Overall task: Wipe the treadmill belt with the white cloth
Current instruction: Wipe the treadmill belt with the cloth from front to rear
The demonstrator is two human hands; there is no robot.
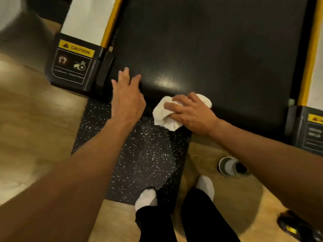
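Note:
The black treadmill belt (pixel 209 46) fills the upper middle of the head view, with its rear edge nearest me. My right hand (pixel 190 113) grips a bunched white cloth (pixel 165 113) and presses it on that rear edge. My left hand (pixel 127 95) lies to the left of the cloth with straight, spread fingers, fingertips on the belt's near left corner. It holds nothing.
Yellow strips (pixel 310 53) and pale side rails (pixel 87 20) flank the belt. Black end caps with caution labels (pixel 73 62) sit at both rear corners. A speckled black mat (pixel 139 158) lies under my socked feet (pixel 146 198) on a wood floor. Shoes (pixel 229 165) lie at right.

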